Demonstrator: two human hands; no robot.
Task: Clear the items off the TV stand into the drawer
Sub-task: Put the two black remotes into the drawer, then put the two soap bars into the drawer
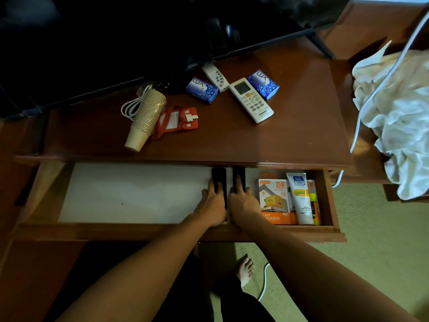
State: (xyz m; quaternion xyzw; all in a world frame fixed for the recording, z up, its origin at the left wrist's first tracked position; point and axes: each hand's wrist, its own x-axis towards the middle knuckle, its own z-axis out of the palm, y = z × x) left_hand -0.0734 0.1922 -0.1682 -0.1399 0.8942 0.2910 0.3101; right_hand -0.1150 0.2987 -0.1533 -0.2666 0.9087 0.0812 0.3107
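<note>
While both hands sit inside the open drawer (162, 231), each rests on a black slab-like item. L hand (212, 205) lies flat w/ fingers straight on the left black item (219, 176); R hand (243, 202) lies the same way on the right black item (239, 175). No curl or pinch visible on either hand. The 2 black items lie side by side, just apart, their far ends under the TV stand (290, 135) top edge. What they are, can't tell; too dark.

Drawer's R end holds an orange charger box (274, 201), a white tube (299, 196) lying on top of it, plus something yellow-green at the far R, partly hidden. Drawer floor is white.

On the stand top: a stack of paper cups (145, 122) lying on its side, a white cable (131, 108) coiled behind it, a red tag/holder (178, 120) touching the cups. Further R: small white remote (216, 77), big white AC remote (250, 99), and 2 blue soap packs, one (202, 89) L of the small remote, the other (263, 84) just R of the big one. TV (139, 31) stands at the back. White cloth (399, 124) is heaped on the side unit to the R. Bare foot (245, 268) on green carpet below.
</note>
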